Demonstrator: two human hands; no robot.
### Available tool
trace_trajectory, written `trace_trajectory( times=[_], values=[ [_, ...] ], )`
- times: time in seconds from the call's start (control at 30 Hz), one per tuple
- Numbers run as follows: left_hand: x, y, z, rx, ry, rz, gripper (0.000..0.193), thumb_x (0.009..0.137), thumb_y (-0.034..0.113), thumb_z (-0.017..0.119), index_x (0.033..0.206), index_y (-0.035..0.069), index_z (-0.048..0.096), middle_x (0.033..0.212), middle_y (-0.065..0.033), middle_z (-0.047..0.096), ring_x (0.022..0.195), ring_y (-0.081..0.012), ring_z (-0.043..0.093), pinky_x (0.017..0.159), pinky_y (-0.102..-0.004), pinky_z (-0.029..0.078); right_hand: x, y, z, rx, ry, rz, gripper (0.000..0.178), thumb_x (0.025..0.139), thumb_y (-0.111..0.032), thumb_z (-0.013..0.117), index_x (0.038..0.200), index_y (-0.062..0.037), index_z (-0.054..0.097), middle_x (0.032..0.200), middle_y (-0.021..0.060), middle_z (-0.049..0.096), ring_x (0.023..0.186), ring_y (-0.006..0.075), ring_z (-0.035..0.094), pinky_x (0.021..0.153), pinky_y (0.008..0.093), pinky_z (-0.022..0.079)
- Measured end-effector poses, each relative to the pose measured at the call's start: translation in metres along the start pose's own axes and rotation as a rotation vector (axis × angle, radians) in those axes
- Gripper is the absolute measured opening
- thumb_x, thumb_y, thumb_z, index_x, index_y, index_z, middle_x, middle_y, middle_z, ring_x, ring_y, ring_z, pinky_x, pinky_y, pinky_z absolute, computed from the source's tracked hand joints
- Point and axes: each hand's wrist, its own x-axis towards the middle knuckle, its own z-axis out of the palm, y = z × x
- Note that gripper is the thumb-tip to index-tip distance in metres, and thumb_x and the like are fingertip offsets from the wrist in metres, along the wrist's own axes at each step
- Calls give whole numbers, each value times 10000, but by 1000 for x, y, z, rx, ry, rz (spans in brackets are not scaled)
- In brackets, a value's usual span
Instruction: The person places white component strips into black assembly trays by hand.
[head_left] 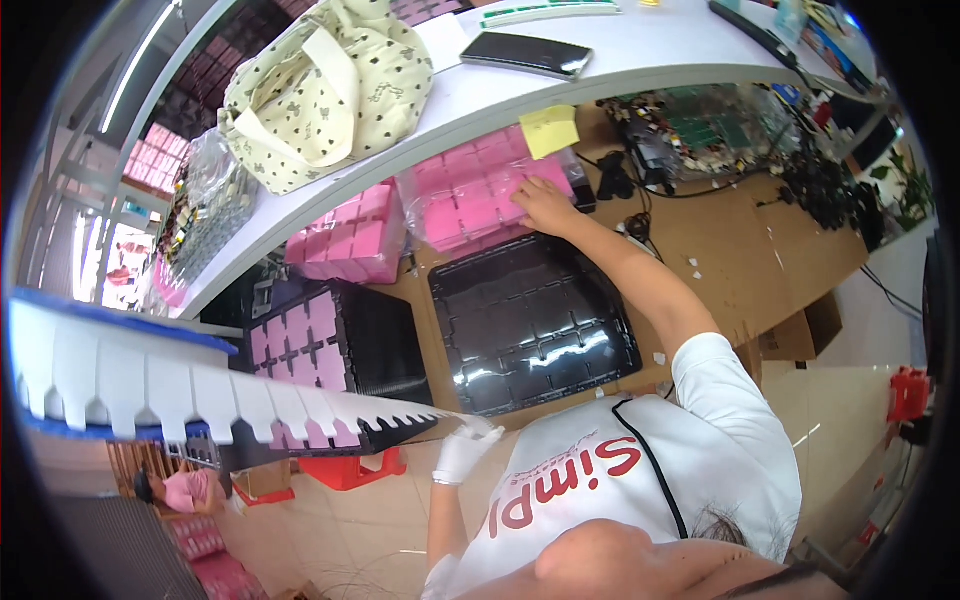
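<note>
My right hand is bare and rests with fingers stretched out on a clear-wrapped pack of pink foam blocks at the back of the bench. In front of that pack lies a shiny black plastic tray with moulded compartments. My left hand, in a white glove, is low at the tray's near left corner. Its fingers are bent around the narrow end of a long white strip with a notched edge. This strip reaches to the left rim, with blue along its edges, and partly covers a stack of black trays holding pink blocks.
A raised white shelf carries a patterned cloth bag and a phone. Below it are another pink pack, a yellow note, circuit boards and black cables. Red stools and another person are at lower left.
</note>
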Motion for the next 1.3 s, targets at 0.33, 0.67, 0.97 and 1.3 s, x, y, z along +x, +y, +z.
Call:
trace_trajectory(
  times=[0.33,0.67,0.97,1.3],
  values=[
    [21,12,-65,457,-69,-85,534,772,505,652,1083,71,669,1056,-177,655,1002,-330,619,858,-384,492,28,25,37,-34,-399,-43,217,726,-171,623,893,-32,623,958,123,603,972,316,571,810,413,497],
    [115,65,-85,211,175,9,369,845,370,627,1103,110,673,1006,-144,678,913,-295,663,805,-370,518,29,49,62,281,-465,212,64,654,-82,670,703,-52,642,839,114,648,815,271,628,695,360,509],
    [218,79,-62,-887,22,13,603,911,484,540,1265,-5,517,1219,-132,586,1113,-232,567,949,-316,423,40,58,71,721,-158,609,123,735,-58,699,850,-29,665,871,94,672,754,164,637,686,294,500],
    [287,73,-38,-1435,34,1,719,941,496,467,1420,-14,296,1458,-173,346,1320,-281,372,1069,-360,298,23,33,26,108,-312,125,163,754,-159,671,855,-40,625,837,103,594,870,316,583,825,401,470]
  ],
)
